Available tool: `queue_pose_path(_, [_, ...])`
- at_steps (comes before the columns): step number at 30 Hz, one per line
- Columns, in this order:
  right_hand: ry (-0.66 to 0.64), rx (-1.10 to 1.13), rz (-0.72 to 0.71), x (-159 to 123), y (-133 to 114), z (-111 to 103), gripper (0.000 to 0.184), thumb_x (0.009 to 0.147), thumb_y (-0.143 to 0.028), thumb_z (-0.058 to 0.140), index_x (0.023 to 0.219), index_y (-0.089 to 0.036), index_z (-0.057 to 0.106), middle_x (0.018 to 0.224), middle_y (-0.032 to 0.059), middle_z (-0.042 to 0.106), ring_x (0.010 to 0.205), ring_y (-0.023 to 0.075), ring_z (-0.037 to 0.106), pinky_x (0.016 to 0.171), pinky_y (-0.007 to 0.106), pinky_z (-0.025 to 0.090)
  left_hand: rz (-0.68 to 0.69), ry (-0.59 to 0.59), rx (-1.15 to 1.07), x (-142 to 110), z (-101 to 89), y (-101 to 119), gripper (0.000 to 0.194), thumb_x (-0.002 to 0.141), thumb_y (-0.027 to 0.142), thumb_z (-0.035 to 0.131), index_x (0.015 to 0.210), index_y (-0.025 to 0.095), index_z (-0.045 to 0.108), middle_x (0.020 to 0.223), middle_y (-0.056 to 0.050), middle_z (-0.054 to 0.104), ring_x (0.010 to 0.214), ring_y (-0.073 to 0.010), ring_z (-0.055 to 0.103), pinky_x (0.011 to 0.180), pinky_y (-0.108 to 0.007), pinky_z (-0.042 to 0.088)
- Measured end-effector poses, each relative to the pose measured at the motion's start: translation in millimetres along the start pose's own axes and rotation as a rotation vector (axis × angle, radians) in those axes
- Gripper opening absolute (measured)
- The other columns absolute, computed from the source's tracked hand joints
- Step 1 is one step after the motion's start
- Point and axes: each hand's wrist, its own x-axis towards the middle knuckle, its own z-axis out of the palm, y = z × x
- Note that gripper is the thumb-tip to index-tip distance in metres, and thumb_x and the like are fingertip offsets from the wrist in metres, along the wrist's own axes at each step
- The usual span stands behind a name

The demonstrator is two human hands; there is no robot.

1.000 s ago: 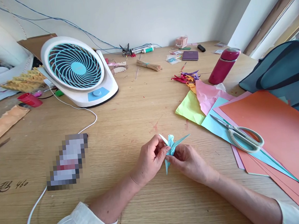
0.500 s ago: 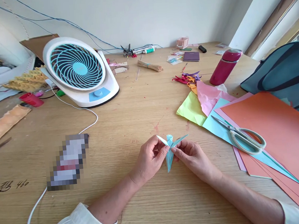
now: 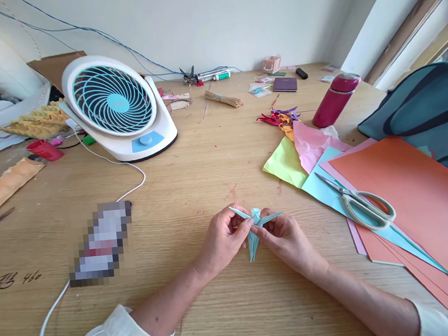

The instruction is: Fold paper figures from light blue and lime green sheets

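A light-blue folded paper figure (image 3: 254,241) is held just above the wooden table, near the front middle. Two narrow points spread out sideways from it, a short folded piece stands at the top and a split tail points toward me. My left hand (image 3: 224,237) pinches it from the left between thumb and fingers. From the right, my right hand (image 3: 291,238) pinches it too, with the thumb pressed on its middle close to the other thumb. The fingertips behind the paper are partly hidden.
Scissors (image 3: 362,203) lie on coloured paper sheets (image 3: 401,184) at the right, beside a teal bag (image 3: 415,114) and a red flask (image 3: 336,100). At the left are a white fan (image 3: 149,143) and a blurred phone (image 3: 103,244) on a white cable. A stick bundle (image 3: 223,99) lies farther back.
The paper figure has tilted slightly, its side points sitting lower and its split tail showing more. My right thumb has shifted left onto its middle. Both hands keep their hold.
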Motion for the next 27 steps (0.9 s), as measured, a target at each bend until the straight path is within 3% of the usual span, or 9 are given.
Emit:
queue_pose_path(6, [-0.01, 0.002, 0.016, -1, 1, 0, 0.039, 0.079, -0.059, 0.07, 0.079, -0.021, 0.06, 0.065, 0.0008, 0.06, 0.061, 0.0163, 0.056, 0.057, 0.029, 0.045, -0.039, -0.029, -0.035, 1, -3.2, 5, 0.026, 0.089, 0.04, 0.062, 0.079, 0.018, 0.056, 0.054, 0.006, 0.051, 0.046, -0.0076, 0.05, 0.046, -0.018, 0.045])
queue_pose_path(10, [-0.012, -0.006, 0.019, -1, 2, -2, 0.037, 0.078, -0.056, 0.072, 0.079, -0.021, 0.058, 0.067, 0.0, 0.06, 0.061, 0.0153, 0.054, 0.056, 0.027, 0.043, -0.038, -0.034, -0.047, 1, -6.1, 10, 0.033, 0.084, 0.042, 0.069, 0.071, 0.017, 0.053, 0.051, 0.006, 0.055, 0.046, -0.0069, 0.052, 0.049, -0.018, 0.044])
queue_pose_path(13, [-0.02, 0.003, 0.011, -1, 4, -2, 0.035, 0.08, -0.053, 0.07, 0.078, -0.021, 0.056, 0.064, -0.0015, 0.056, 0.058, 0.0139, 0.051, 0.054, 0.026, 0.04, -0.095, -0.049, -0.088, 2, -7.7, 11, 0.032, 0.085, 0.045, 0.067, 0.076, 0.016, 0.056, 0.054, 0.003, 0.06, 0.049, -0.0091, 0.056, 0.05, -0.019, 0.047])
queue_pose_path(19, [-0.039, 0.016, 0.007, -1, 8, -4, 0.032, 0.087, -0.047, 0.065, 0.076, -0.021, 0.048, 0.064, -0.0048, 0.045, 0.055, 0.0101, 0.037, 0.053, 0.025, 0.031, -0.075, 0.02, -0.13, 4, -12.7, 8, 0.032, 0.082, 0.043, 0.072, 0.074, 0.016, 0.059, 0.052, 0.004, 0.057, 0.047, -0.0074, 0.05, 0.047, -0.019, 0.042])
queue_pose_path(27, [-0.041, 0.031, 0.012, -2, 3, -3, 0.036, 0.084, -0.05, 0.066, 0.074, -0.021, 0.048, 0.061, -0.0059, 0.041, 0.055, 0.0102, 0.037, 0.052, 0.025, 0.03, -0.174, 0.064, -0.287, 7, -14.0, 6, 0.037, 0.075, 0.048, 0.076, 0.068, 0.016, 0.061, 0.054, 0.004, 0.055, 0.046, -0.0057, 0.043, 0.044, -0.018, 0.035])
